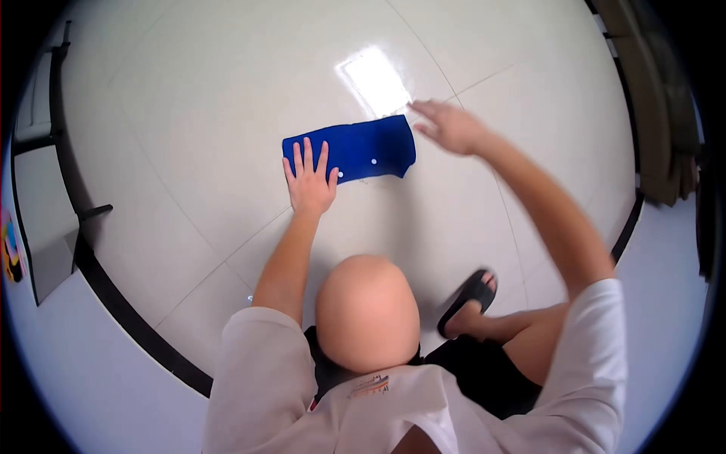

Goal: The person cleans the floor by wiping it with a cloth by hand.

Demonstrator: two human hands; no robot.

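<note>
A folded dark blue cloth (359, 150) lies as a long strip on the floor, with two small white round spots along its near side. My left hand (311, 184) rests flat on its left end, fingers spread. Just off the right end, above the floor, is my right hand (452, 129), slightly blurred. Its fingers are stretched out towards the cloth and hold nothing I can see. What kind of cloth item this is does not show.
Pale glossy floor tiles (204, 121) surround the cloth, with a bright light reflection beyond it. My bare knee (368, 310) and a foot in a black sandal (467, 303) are on the near side. A dark-framed piece of furniture (45, 204) stands at left; brown fabric (656, 113) hangs at right.
</note>
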